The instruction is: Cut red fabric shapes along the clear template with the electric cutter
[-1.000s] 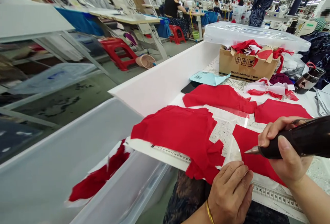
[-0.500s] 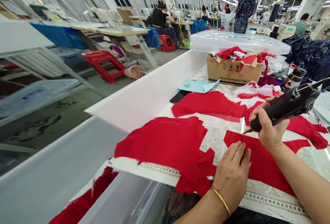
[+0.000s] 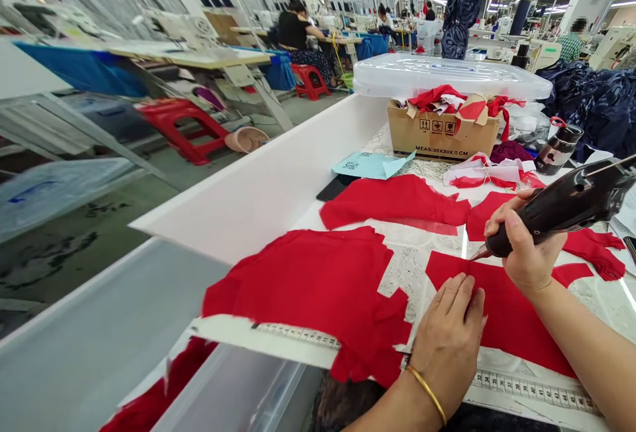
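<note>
My right hand [image 3: 529,246] is wrapped round a black handheld power tool [image 3: 566,203] with a narrow pointed tip. That tip is at the upper edge of a red fabric piece [image 3: 521,323]; whether it touches the cloth I cannot tell. Flat on the same piece lies my left hand [image 3: 450,332], fingers stretched out just below the tip, a gold bangle at its wrist. To its left, a stack of red fabric [image 3: 308,286] hangs over the table's front edge. Another red piece [image 3: 392,203] lies farther back.
A tape measure [image 3: 536,389] runs along the front edge of the white table. Behind stand a cardboard box [image 3: 442,130] of red scraps, a clear plastic lid [image 3: 450,77] and a dark bottle [image 3: 559,147]. A white side panel [image 3: 268,180] rises at left. A person [image 3: 298,31] sits beyond.
The view has shifted slightly, so most things appear a little farther left. Both hands and the tool stay nearly in place, with the tip still at the cloth's upper edge.
</note>
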`<state>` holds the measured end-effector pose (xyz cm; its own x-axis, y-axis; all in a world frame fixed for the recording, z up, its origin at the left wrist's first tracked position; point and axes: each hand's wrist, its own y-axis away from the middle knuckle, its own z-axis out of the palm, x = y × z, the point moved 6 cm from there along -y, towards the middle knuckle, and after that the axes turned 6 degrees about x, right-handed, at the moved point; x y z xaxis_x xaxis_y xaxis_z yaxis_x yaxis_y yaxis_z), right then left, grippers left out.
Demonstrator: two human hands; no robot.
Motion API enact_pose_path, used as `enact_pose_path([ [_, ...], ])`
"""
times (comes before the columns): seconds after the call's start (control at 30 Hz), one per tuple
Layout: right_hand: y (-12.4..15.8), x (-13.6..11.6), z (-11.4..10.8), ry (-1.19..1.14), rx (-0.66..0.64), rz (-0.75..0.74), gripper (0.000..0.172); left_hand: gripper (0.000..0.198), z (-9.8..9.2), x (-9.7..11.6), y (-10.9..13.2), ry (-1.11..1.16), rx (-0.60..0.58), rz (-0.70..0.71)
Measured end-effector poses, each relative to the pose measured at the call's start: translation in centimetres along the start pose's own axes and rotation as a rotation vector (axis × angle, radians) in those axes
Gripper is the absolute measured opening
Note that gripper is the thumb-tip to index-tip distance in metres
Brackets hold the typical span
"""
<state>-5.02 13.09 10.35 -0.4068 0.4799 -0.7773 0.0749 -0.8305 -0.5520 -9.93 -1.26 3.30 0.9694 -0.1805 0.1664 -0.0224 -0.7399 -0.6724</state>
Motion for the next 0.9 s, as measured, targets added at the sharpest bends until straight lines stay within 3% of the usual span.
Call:
enact_pose_path([
  [0.13, 0.0, -0.3, -1.4, 0.024, 0.029, 0.028, 0.032, 0.030, 0.4, 0.8, 0.3, 0.049, -0.030, 0.005],
  [0.3, 0.0, -0.2, -1.6, 0.080, 0.000, -0.014, 0.024, 0.030, 1.1, 1.3, 0.6, 0.065, -0.017, 0.024],
  [0.57, -0.8, -1.2, -3.9, 0.055, 0.076, -0.008, 0.036, 0.032, 0.8, 1.8, 0.2, 0.007, -0.014, 0.060],
  [0.9, -0.7, -1.4, -5.5, 0.088, 0.126, -0.022, 0.028, 0.032, 1.5, 3.3, -0.3, 0.089, -0.001, 0.081],
])
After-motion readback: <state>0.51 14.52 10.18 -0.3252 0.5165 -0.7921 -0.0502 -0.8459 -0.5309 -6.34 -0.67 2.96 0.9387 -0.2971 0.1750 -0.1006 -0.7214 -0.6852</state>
